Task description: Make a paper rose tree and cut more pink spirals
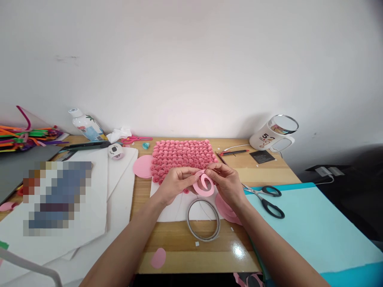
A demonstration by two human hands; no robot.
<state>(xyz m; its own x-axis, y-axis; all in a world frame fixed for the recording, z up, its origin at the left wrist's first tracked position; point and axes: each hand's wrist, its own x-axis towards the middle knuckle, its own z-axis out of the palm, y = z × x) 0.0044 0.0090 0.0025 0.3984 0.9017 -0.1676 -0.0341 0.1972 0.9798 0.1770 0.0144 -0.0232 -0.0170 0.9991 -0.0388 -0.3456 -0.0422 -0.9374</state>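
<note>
Plain pale wall (pixel 191 71) rises behind a wooden tabletop (pixel 179 263) scattered with paper scraps. Near its middle, a curled strip of pink paper (pixel 204 193) hangs between two bare hands, just in front of a dense block of pink paper rosettes (pixel 181 153) and above a white sheet (pixel 173 213). The left hand (pixel 176 181) pinches the strip's upper edge between thumb and fingers; the right hand (pixel 227 179) pinches it close by, fingertips nearly meeting the other's. The step under way seems to be rolling or shaping the strip into a coil (the loose loop below suggests much of it is unwound). From here, the work calls for a light, steady pinch, with the turns kept even and the paper uncreased.

As for containers, a white mug (pixel 260 137) stands at the back right, handle toward the right; its inside catches reflections, and I cannot tell what it holds. At the back left, a white-capped bottle (pixel 88 125) leans slightly, its contents hidden. A tape ring (pixel 204 239) lies in front of the hands, partly over the white sheet, and scissors (pixel 259 192) rest to the right on a light blue sheet (pixel 314 227).
</note>
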